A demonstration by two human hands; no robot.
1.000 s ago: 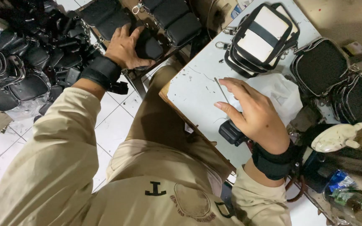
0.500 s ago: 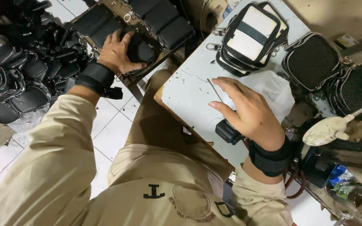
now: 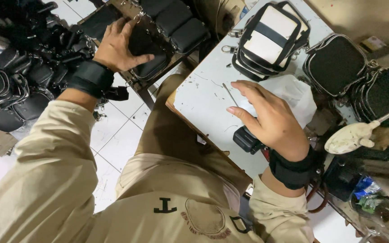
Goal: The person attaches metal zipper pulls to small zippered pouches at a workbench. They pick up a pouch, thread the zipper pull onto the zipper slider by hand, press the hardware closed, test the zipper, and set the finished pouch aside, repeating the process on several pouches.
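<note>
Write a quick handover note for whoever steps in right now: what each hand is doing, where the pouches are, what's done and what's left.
Left hand: spread flat on a black pouch on the low rack to the left, gripping it, not lifted.
Right hand: open, hovering over the white worktable, holding nothing; a thin needle-like tool lies just beside its fingers.
Things: a black and white pouch and a black zip pouch sit at the table's far side; a heap of black pouches lies on the floor.
Done: no pouch brought to the table's near area yet.
Left: lifting the gripped pouch across.
</note>
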